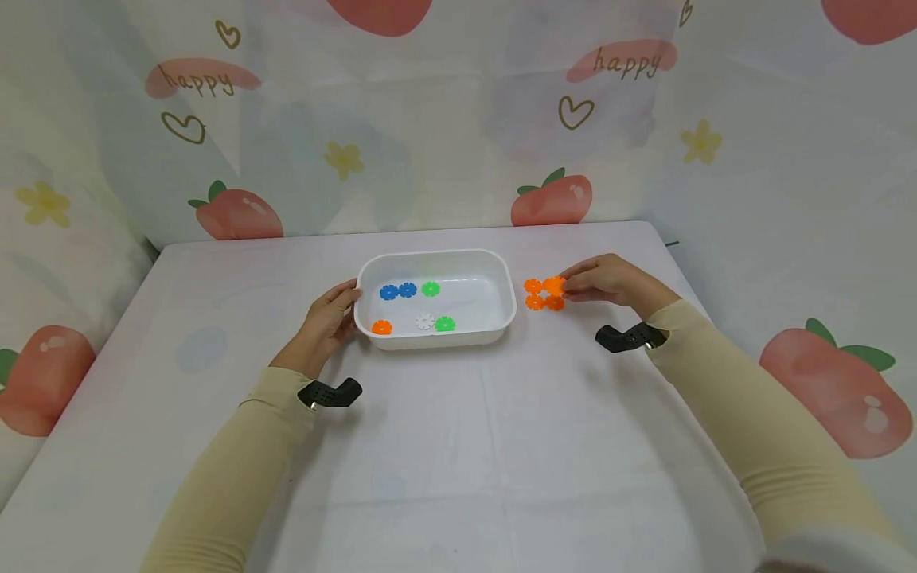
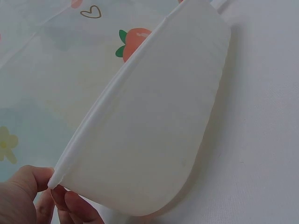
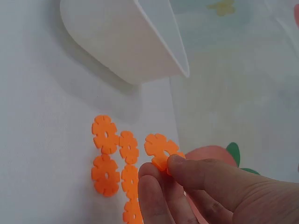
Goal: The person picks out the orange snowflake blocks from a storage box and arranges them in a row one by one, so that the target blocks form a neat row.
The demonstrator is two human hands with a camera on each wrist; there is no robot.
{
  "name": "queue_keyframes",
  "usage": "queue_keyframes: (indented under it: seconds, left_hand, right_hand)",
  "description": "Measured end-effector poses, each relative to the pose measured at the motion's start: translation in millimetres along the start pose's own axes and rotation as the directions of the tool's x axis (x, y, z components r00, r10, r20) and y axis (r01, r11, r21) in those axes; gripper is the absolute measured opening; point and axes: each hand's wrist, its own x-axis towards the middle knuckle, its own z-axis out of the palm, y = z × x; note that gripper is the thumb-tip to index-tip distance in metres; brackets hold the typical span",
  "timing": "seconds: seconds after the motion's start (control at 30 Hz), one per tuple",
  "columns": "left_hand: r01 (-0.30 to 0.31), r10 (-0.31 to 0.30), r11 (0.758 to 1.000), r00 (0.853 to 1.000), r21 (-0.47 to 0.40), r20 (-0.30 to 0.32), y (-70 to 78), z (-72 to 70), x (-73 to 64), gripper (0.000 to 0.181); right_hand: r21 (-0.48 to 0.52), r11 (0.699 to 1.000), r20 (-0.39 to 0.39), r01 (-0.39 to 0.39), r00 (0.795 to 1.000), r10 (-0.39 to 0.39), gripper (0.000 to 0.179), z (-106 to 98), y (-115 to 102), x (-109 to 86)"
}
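My left hand [image 1: 324, 325] grips the left end of a white plastic basin [image 1: 433, 342], thumb on the rim and fingers beneath it in the left wrist view. Inside lie two blue snowflake discs [image 1: 388, 293], two green ones [image 1: 430, 289], a white one [image 1: 426, 321] and an orange one [image 1: 382, 327]. Right of the basin, my right hand [image 1: 609, 280] pinches an orange snowflake disc [image 3: 158, 146] between thumb and fingers, raised over the table. Several more orange discs [image 3: 105, 175] lie flat below it in two rows, partly hidden by the fingers.
A white cloth covers the table [image 1: 444, 446]. Behind it hangs a patterned backdrop [image 1: 430, 119] with fruit, flowers and hearts, and the table's back edge runs just beyond the basin. Each wrist wears a black strap [image 1: 331, 393].
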Motion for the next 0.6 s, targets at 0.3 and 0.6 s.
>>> queue_keyframes:
  seconds: [0.3,0.6]
  left_hand:
    - [-0.001,0.001,1.000,1.000,0.000,-0.006,-1.1,-0.2,3.3,0.042]
    - [0.006,-0.006,1.000,1.000,-0.003,-0.007,-1.0,-0.2,3.5,0.041]
  right_hand:
    - [-0.001,1.000,-0.022,-0.022,1.000,0.022,0.051,-10,12,0.0]
    - [-0.036,0.999,-0.035,-0.041,0.999,0.039,0.050,-15,25,1.7]
